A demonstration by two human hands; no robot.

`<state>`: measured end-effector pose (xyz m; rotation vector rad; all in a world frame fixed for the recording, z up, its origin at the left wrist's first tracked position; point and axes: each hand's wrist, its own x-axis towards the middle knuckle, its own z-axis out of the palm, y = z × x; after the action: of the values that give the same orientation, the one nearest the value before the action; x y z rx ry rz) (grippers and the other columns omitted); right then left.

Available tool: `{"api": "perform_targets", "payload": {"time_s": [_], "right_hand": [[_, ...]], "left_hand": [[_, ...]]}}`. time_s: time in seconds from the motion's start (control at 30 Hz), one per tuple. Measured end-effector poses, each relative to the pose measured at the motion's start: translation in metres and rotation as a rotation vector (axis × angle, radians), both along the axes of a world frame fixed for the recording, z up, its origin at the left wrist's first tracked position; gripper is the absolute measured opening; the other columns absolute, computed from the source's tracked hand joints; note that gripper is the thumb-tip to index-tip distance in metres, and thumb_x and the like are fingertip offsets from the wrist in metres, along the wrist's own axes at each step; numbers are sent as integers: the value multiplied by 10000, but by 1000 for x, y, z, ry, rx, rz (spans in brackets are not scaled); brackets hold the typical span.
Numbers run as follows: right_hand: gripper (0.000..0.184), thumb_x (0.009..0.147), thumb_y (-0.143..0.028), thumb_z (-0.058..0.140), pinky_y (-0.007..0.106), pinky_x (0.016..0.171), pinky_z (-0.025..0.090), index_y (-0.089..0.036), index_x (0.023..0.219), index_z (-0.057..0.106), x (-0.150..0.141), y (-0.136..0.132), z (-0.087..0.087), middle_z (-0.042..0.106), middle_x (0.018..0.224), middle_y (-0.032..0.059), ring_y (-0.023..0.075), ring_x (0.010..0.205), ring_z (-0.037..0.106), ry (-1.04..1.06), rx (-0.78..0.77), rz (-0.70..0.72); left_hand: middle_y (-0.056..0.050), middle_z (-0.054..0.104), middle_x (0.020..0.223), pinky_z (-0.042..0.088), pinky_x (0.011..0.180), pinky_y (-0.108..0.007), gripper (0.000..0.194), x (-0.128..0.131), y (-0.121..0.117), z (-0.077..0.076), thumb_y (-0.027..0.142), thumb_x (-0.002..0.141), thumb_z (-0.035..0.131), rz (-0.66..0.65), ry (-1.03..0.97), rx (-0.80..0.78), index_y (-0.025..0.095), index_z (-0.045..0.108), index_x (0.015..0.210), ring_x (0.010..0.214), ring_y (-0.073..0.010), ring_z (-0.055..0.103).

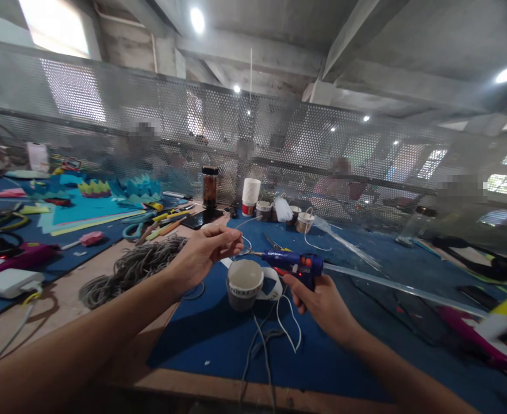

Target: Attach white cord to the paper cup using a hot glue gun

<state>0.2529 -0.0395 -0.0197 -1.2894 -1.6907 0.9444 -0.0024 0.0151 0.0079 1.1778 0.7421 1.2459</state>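
My right hand (322, 302) grips a blue glue gun (294, 263), a finger at its trigger and a long clear glue stick (400, 289) running out of its back. The nozzle points left at my left hand (212, 251), which is pinched closed over the table; a thin white cord (248, 240) shows at its fingertips. Below the nozzle stands a paper cup (242, 290), upright, its lower outside wrapped in grey, with a printed paper strip (273, 286) looped at its right side. Grey cord (253, 351) and a white cord end trail in front of the cup.
A bundle of grey cord (137, 267) lies left of the cup. Behind stand a dark-lidded jar (210, 188), stacked paper cups (251, 195) and several wrapped cups with handles. Scissors (136, 229), a phone (202, 217) and paper crowns (137, 190) lie at left. A perforated screen (279, 132) rises behind.
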Motion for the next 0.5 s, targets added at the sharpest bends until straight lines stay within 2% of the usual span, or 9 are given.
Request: {"api": "perform_targets", "payload": {"time_s": [0.5], "right_hand": [[426, 873, -556, 566, 243, 502, 442, -179, 675, 578, -1, -4, 11, 535, 521, -24, 97, 455, 514, 1, -15, 12]], "left_hand": [[-30, 690, 782, 524, 702, -199, 134, -3, 2, -2, 281, 767, 752, -20, -21, 32, 157, 709, 798, 705, -108, 631]]}}
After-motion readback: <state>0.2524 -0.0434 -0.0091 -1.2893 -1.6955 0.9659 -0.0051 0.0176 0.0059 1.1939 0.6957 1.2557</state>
